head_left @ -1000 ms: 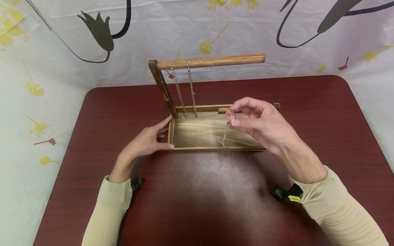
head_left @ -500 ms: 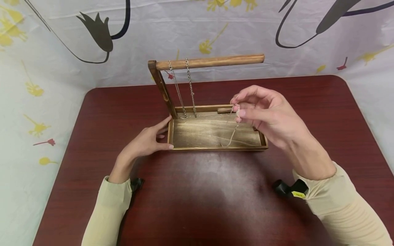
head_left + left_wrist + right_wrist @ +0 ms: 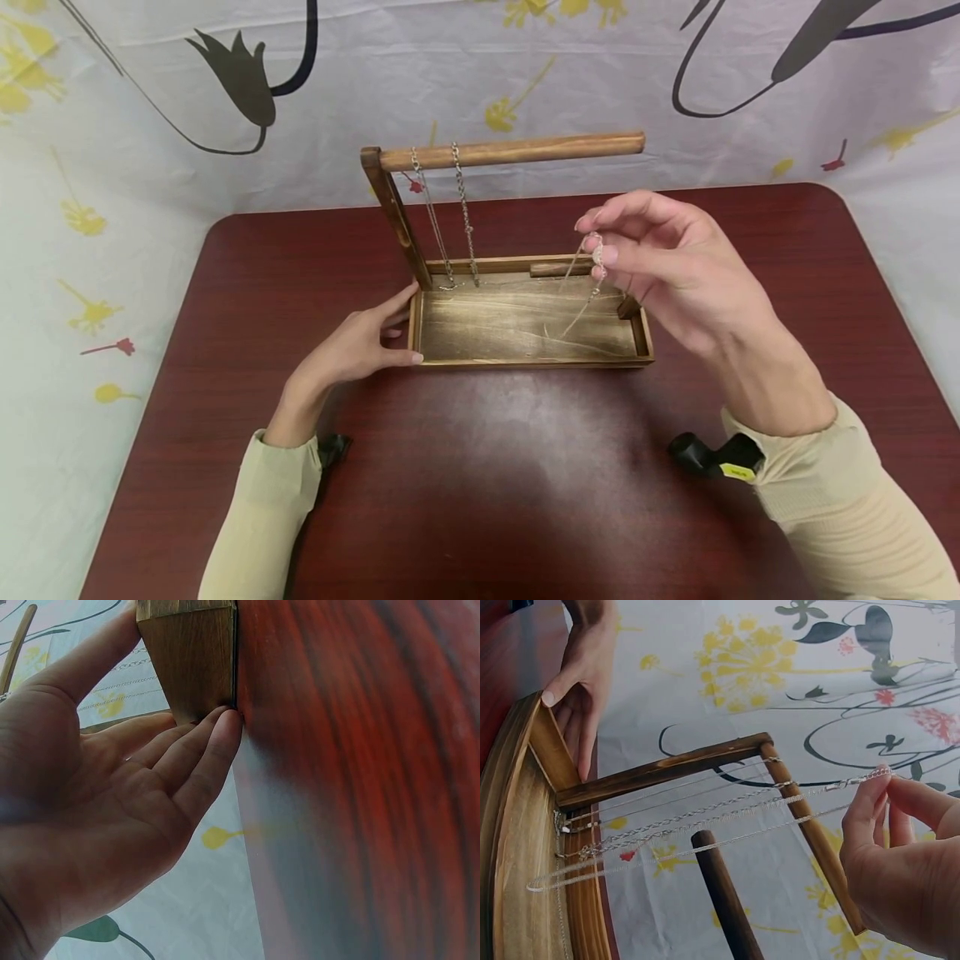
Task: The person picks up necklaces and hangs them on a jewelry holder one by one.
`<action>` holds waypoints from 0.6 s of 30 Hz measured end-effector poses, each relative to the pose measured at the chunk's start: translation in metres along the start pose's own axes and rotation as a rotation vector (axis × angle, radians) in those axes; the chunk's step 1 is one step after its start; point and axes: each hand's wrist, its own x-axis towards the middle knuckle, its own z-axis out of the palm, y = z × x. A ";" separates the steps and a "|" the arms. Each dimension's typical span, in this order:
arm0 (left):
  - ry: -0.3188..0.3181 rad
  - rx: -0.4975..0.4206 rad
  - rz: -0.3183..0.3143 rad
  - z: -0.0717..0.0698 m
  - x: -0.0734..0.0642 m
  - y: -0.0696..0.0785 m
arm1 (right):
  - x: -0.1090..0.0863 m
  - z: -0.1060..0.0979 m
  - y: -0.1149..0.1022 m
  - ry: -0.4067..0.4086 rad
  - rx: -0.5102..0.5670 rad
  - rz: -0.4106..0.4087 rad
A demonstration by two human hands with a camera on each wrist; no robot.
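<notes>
Necklace (image 3: 598, 272) pinched in the right hand (image 3: 686, 267) dangles over the tray (image 3: 495, 329) toward two o'clock, the left hand (image 3: 352, 342) rests extended fingers on its nine o'clock end, and swinging toward ten o'clock could tangle it in the hanging chains (image 3: 466, 204).

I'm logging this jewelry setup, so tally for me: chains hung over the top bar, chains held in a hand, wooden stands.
Hung chains: 2
Held chain, right hand: 1
Wooden stand: 1
Total: 4
</notes>
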 end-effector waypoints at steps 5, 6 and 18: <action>-0.004 0.000 -0.004 0.000 0.000 0.000 | 0.000 0.004 -0.004 0.030 -0.006 -0.038; -0.004 0.000 -0.004 0.000 0.000 0.000 | 0.000 0.005 -0.005 0.036 -0.007 -0.046; -0.008 0.014 0.004 0.000 -0.001 0.001 | 0.001 0.003 -0.015 0.077 0.068 -0.051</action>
